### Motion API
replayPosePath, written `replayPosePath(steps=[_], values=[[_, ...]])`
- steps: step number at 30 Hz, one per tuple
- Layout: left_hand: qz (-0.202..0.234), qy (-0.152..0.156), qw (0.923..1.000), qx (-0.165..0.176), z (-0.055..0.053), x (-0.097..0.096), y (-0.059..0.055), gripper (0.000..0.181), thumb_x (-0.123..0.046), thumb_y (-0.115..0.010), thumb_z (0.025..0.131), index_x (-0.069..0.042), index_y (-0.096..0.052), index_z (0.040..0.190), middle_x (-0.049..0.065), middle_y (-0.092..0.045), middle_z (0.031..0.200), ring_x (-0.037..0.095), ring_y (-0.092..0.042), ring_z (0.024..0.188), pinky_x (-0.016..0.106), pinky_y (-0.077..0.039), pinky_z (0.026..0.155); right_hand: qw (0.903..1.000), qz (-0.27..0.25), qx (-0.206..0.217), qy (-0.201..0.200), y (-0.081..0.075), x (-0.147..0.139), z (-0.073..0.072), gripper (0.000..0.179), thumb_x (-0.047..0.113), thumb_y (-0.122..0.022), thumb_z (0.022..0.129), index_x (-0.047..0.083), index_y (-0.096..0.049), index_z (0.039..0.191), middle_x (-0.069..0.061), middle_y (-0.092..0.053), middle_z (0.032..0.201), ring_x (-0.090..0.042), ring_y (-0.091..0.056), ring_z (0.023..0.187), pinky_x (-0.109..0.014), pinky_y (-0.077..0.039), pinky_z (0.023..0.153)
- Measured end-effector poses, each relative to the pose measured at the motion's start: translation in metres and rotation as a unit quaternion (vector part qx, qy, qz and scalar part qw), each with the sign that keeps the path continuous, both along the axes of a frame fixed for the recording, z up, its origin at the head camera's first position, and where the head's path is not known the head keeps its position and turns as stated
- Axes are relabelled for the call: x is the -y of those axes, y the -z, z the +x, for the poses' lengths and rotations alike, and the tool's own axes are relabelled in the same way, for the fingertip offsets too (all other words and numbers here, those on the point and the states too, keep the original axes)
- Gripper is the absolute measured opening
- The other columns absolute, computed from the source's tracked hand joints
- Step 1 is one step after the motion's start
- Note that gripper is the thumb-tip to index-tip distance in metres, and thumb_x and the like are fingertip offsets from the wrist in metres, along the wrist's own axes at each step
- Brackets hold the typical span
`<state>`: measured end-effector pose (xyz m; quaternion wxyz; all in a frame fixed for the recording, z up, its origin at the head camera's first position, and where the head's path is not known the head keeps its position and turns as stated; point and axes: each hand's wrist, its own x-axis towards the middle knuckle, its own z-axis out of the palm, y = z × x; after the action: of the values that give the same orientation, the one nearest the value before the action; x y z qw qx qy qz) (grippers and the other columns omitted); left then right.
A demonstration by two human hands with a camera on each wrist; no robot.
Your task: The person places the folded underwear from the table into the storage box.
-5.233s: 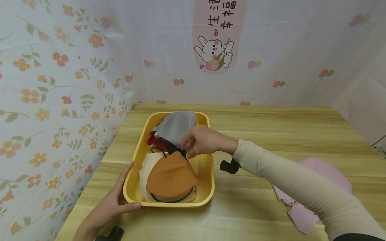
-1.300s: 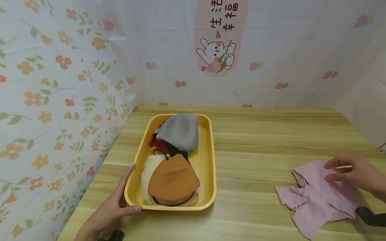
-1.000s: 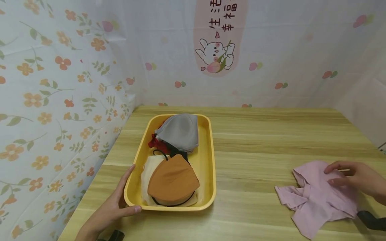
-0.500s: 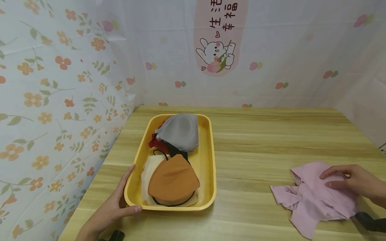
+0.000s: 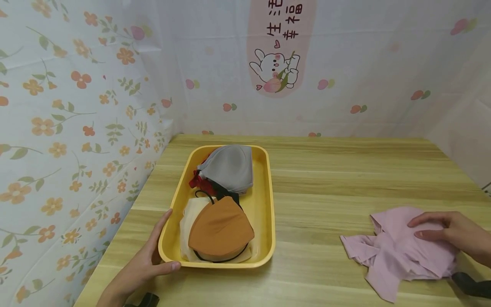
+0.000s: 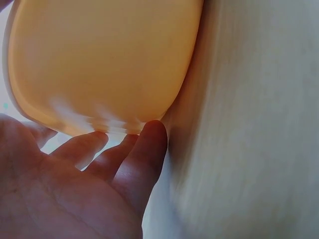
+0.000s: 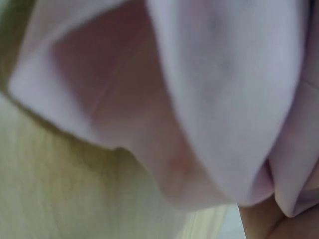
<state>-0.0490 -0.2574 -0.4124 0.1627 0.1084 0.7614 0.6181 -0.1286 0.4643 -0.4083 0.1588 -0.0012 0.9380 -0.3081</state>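
Observation:
In the head view, my left hand (image 5: 140, 266) rests against the near left corner of a yellow tray (image 5: 270, 213). Its thumb lies along the front and its fingers along the side; the left wrist view shows the fingertips (image 6: 153, 130) touching the outer wall. Inside the tray lie an orange cup-shaped cloth piece (image 5: 220, 230) with black cord and a grey one (image 5: 230, 168). At the right, my right hand (image 5: 456, 232) holds a crumpled pink cloth piece (image 5: 399, 251) with loose flaps. Pink folds fill the right wrist view and hide most of the fingers.
Cream fabric (image 5: 188, 226) lies under the orange piece, and red fabric (image 5: 201, 184) shows below the grey one. The wooden table (image 5: 318, 187) stretches between tray and pink cloth. Patterned sheets (image 5: 211, 64) hang behind and at the left.
My right hand has left the tray and come to the pink cloth. The cloth has lately shifted slightly left and bunched up. My left hand has stayed at the tray's corner.

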Motion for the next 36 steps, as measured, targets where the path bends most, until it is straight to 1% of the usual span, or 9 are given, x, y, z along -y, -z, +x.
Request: replayPosePath(steps=[4,8,12,15,19,21,26,30,36], values=[[0.002,0.002,1.0,-0.001,0.0,0.0,0.0,0.106,-0.006,-0.069,0.09,-0.039,0.004,0.16,0.018,0.006,0.166,-0.008,-0.046,0.125,0.022,-0.052,0.093,0.9999,0.011,0.005,0.009,-0.003,0.0,0.0,0.038,0.034,-0.074,0.09,0.007,-0.073,0.118,0.044,-0.046,0.105,0.031,-0.03,0.09,-0.014,-0.035,0.07],[0.004,0.001,1.0,0.004,0.0,0.001,0.0,0.107,-0.006,-0.069,0.09,-0.041,0.003,0.16,0.017,0.005,0.166,-0.007,-0.047,0.125,0.022,-0.052,0.094,0.9996,0.018,-0.009,0.02,-0.005,0.001,0.001,0.039,0.035,-0.075,0.089,0.01,-0.074,0.118,0.046,-0.044,0.103,0.031,-0.029,0.089,-0.014,-0.033,0.069],[0.009,0.005,0.9999,-0.004,0.0,0.001,0.001,0.106,-0.006,-0.068,0.09,-0.039,0.004,0.161,0.019,0.005,0.166,-0.008,-0.046,0.126,0.021,-0.051,0.095,0.9992,-0.012,-0.017,0.034,-0.006,0.002,0.002,0.032,0.03,-0.075,0.09,0.013,-0.075,0.116,0.05,-0.04,0.1,0.029,-0.033,0.089,-0.015,-0.038,0.068],[0.016,0.009,0.9998,-0.008,0.0,0.001,0.001,0.107,-0.005,-0.068,0.09,-0.038,0.004,0.161,0.02,0.008,0.166,-0.009,-0.044,0.127,0.02,-0.05,0.096,0.9972,-0.053,-0.035,0.041,-0.006,0.005,0.003,0.023,0.02,-0.074,0.09,0.015,-0.077,0.112,0.049,-0.045,0.1,0.024,-0.041,0.088,-0.019,-0.045,0.064],[0.017,0.008,0.9998,-0.005,0.0,0.001,0.0,0.107,-0.006,-0.069,0.09,-0.038,0.005,0.161,0.019,0.008,0.166,-0.009,-0.044,0.127,0.02,-0.05,0.096,0.9934,-0.09,-0.06,0.04,-0.011,0.011,0.003,0.021,0.01,-0.073,0.09,0.014,-0.077,0.11,0.045,-0.054,0.101,0.021,-0.045,0.089,-0.017,-0.046,0.064],[0.018,0.007,0.9998,-0.005,0.0,0.001,0.0,0.107,-0.006,-0.069,0.09,-0.038,0.004,0.161,0.019,0.008,0.166,-0.008,-0.044,0.128,0.02,-0.05,0.096,0.9938,-0.09,-0.055,0.036,-0.014,0.014,0.001,0.023,0.012,-0.072,0.091,0.015,-0.077,0.113,0.046,-0.053,0.103,0.025,-0.043,0.091,-0.014,-0.045,0.066],[0.023,0.014,0.9995,-0.016,-0.001,0.001,0.0,0.107,-0.005,-0.069,0.09,-0.036,0.005,0.161,0.021,0.009,0.166,-0.009,-0.044,0.128,0.019,-0.05,0.096,0.9939,-0.102,-0.028,0.03,-0.021,0.021,-0.002,0.027,0.014,-0.068,0.095,0.015,-0.074,0.121,0.047,-0.049,0.106,0.027,-0.041,0.092,-0.014,-0.049,0.069],[0.024,0.019,0.9993,-0.024,-0.001,0.001,0.001,0.106,-0.004,-0.068,0.09,-0.034,0.005,0.162,0.023,0.009,0.165,-0.008,-0.044,0.128,0.019,-0.05,0.096,0.9904,-0.131,-0.03,0.034,-0.024,0.024,-0.002,0.027,0.01,-0.066,0.096,0.016,-0.074,0.121,0.045,-0.051,0.107,0.02,-0.048,0.092,-0.019,-0.052,0.067],[0.021,0.015,0.9993,-0.026,0.0,0.001,0.001,0.107,-0.004,-0.069,0.09,-0.033,0.005,0.162,0.024,0.008,0.165,-0.008,-0.045,0.127,0.019,-0.05,0.095,0.9827,-0.18,-0.011,0.043,-0.026,0.024,-0.003,0.03,0.007,-0.061,0.098,0.022,-0.074,0.12,0.043,-0.052,0.108,0.003,-0.062,0.086,-0.03,-0.057,0.062]])
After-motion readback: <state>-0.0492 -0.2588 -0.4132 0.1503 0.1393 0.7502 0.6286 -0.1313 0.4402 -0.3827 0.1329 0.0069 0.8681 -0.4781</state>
